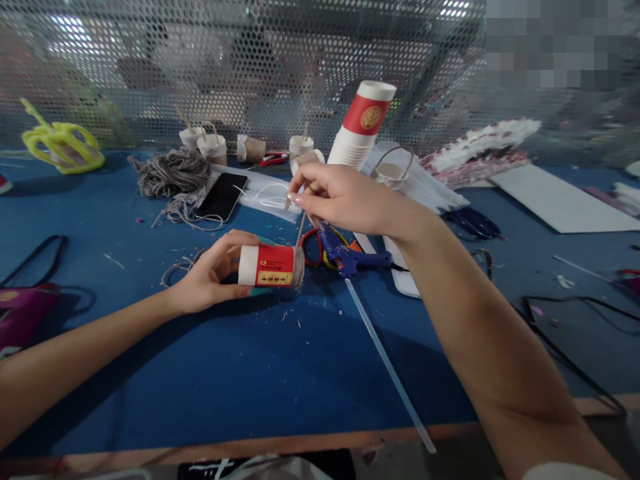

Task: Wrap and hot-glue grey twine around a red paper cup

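Note:
My left hand (213,273) is wrapped round a red and white paper cup (275,265) lying on its side in the air, its right end wound with grey cord. From that end a strand of grey cord (301,230) runs up to my right hand (330,197), whose fingers are pinched on it. Just right of the cup lies a blue glue gun (345,252) with a long clear glue stick (390,367) sticking out toward the table's front edge. Scissors with red and yellow handles (313,248) lie partly under the gun.
Behind my hands are a grey cord bundle (175,172), a black phone (223,197), a tall cup stack (361,127) and several small cord-wrapped cups. A yellow basket-like object (63,145) stands far left, a white board (565,198) lies right, and black cable (565,353) crosses the right side.

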Demonstrator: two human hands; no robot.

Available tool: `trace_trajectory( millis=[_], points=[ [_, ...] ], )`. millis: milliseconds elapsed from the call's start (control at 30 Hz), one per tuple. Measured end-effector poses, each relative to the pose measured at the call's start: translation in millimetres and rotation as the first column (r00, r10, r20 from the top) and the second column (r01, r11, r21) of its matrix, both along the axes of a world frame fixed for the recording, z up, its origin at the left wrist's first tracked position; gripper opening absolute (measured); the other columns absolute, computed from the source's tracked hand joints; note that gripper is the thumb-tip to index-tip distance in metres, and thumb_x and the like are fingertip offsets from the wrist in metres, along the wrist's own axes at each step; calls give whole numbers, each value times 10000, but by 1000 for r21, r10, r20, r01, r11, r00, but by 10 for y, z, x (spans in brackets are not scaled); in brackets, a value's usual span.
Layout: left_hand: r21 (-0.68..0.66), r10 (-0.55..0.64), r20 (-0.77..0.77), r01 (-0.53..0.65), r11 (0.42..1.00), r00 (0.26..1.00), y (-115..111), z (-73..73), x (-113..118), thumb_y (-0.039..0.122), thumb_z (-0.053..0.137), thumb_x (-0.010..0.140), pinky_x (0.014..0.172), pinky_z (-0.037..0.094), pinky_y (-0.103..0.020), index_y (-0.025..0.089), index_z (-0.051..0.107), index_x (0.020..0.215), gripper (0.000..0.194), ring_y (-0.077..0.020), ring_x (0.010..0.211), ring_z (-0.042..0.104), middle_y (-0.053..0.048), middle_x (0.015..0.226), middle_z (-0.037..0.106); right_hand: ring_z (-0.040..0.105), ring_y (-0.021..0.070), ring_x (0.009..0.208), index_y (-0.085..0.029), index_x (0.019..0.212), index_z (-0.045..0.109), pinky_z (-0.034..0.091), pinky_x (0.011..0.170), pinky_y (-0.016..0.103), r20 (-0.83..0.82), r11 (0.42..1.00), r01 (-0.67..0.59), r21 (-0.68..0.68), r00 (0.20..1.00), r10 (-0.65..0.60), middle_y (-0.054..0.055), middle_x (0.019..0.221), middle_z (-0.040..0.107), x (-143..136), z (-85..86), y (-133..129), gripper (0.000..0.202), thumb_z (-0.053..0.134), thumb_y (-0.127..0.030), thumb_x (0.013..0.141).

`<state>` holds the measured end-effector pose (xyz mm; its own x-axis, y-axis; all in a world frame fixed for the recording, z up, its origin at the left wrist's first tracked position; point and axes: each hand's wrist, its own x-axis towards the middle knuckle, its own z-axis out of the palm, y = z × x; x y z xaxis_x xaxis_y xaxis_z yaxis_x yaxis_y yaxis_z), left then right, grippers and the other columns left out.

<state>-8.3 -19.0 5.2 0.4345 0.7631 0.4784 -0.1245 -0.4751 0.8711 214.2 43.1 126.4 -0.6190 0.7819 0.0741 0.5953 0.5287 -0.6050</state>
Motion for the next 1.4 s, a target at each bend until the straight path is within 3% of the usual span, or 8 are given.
trace_trajectory(
  millis=[433, 533, 733, 833, 933, 1067, 1200, 1400],
  points=[
    [-1, 22, -11, -22, 1000, 1000, -3, -18, -7, 86, 772, 681, 860, 559, -248, 273, 560, 1161, 557, -160, 1024, 611, -43, 1188, 534, 535, 112, 598, -190, 873, 549, 400, 586, 264, -96, 997, 19, 80, 995, -12, -16, 677, 566, 89, 96, -8, 35, 568, -164, 860],
    [-9, 30, -10, -30, 1000, 999, -9, -15, -2, 88, 774, 681, 858, 560, -247, 276, 561, 1158, 556, -160, 1022, 613, -42, 1191, 533, 545, 128, 624, -200, 866, 543, 410, 614, 281, -90, 982, 75, 171, 994, -60, -9, 688, 572, 97, 86, 1, 26, 566, -190, 866],
    [-24, 50, -4, -50, 998, 999, -8, -27, 0, 98, 761, 700, 847, 567, -262, 282, 541, 1171, 551, -158, 990, 630, -33, 1179, 552, 606, 186, 796, -242, 1076, 553, 459, 657, 316, -108, 933, 189, 306, 981, -163, 68, 1027, 616, 124, 103, 32, 291, 667, -245, 808],
    [-39, 66, -4, -66, 997, 998, -4, -29, 0, 114, 761, 709, 809, 575, -262, 282, 513, 1178, 556, -156, 958, 637, -37, 1190, 584, 612, 239, 926, -229, 908, 612, 481, 693, 343, -122, 925, 177, 337, 982, -144, 86, 1008, 633, 121, 114, 40, 141, 685, -243, 789],
    [-75, 59, -5, -59, 995, 998, -6, -19, 3, 105, 751, 721, 817, 570, -250, 297, 494, 1192, 570, -145, 968, 638, -30, 1231, 586, 639, 196, 750, -207, 758, 612, 479, 646, 337, -116, 943, 153, 297, 986, -123, 61, 855, 666, 109, 111, 25, 112, 610, -266, 853],
    [-121, 50, 32, -46, 992, 998, -12, -11, 8, 55, 739, 711, 807, 564, -199, 331, 479, 1225, 638, -110, 942, 643, -2, 1219, 588, 585, 93, 517, -198, 916, 615, 464, 564, 282, -92, 977, 100, 186, 992, -84, 22, 914, 676, 74, 85, -15, 107, 581, -294, 886],
    [-166, 59, 73, -46, 985, 996, -21, 3, 19, 36, 739, 698, 821, 570, -190, 336, 478, 1226, 660, -91, 918, 646, 12, 1208, 576, 564, 86, 487, -170, 823, 580, 432, 526, 249, 35, 996, 55, 70, 998, -58, 8, 733, 639, 29, 61, -33, 205, 510, -327, 934],
    [-259, 143, 95, -114, 959, 985, -40, 53, 57, 105, 771, 690, 782, 584, -182, 291, 454, 1192, 622, -118, 936, 644, -8, 1163, 559, 533, 105, 567, -177, 667, 505, 412, 570, 272, 44, 990, 79, 119, 995, -85, 42, 706, 633, 8, 54, -18, 367, 481, -416, 944]
  ],
)
